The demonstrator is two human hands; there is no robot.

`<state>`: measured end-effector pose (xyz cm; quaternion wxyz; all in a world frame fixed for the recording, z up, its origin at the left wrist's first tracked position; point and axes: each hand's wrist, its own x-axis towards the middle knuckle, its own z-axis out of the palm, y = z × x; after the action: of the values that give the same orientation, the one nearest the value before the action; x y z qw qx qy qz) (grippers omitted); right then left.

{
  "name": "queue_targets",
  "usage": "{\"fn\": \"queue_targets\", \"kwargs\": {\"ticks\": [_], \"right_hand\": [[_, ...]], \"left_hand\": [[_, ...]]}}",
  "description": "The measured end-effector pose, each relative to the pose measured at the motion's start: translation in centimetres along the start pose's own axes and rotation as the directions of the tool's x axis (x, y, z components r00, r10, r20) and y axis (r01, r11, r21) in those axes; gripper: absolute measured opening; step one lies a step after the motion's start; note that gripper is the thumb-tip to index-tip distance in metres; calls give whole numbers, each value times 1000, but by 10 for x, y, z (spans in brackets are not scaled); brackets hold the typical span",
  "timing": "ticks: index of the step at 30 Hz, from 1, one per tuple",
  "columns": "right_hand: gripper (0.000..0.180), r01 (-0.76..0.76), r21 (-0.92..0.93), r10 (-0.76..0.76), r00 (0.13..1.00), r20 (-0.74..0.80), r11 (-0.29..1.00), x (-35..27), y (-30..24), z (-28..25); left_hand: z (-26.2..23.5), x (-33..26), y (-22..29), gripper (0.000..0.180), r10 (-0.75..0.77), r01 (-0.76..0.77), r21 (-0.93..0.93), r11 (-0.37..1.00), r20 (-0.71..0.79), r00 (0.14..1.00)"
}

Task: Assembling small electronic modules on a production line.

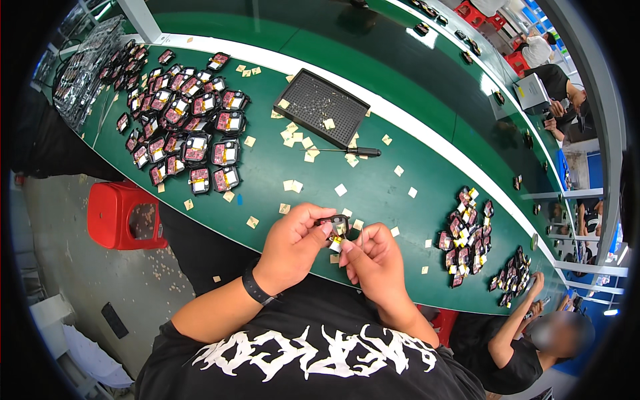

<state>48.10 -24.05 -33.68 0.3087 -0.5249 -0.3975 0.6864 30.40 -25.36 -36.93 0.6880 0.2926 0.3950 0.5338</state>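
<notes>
This is an electronics assembly workshop: left of the grip, a long green-topped bench (373, 185) bears a heap of small black plastic cases with red circuit boards (177, 110), and right of it a second cluster (467, 237). Beyond the grip lies a straight white rail (429, 133); farther right, a black-shirted co-worker (510, 347) reaches over the same bench.

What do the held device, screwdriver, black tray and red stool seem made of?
Held device: dark rim, probably plastic; finish too small to judge.
Screwdriver: smooth black handle, likely plastic; thin shaft, apparently metal.
Black tray: probably matte plastic, with a regular moulded grid.
Red stool: likely plastic, smooth and rounded with a soft sheen.
</notes>
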Motion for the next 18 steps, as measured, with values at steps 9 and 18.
{"fn": "queue_targets", "kwargs": {"ticks": [9,18], "right_hand": [[30,236,13,-237,966,105,972,3,3,-10],[22,254,-44,-254,967,0,966,8,-1,-4]], "left_hand": [[0,3,-1,22,-30,28,-72,997,-25,999],[7,-1,-1,33,36,-38,-37,999,-57,998]]}}
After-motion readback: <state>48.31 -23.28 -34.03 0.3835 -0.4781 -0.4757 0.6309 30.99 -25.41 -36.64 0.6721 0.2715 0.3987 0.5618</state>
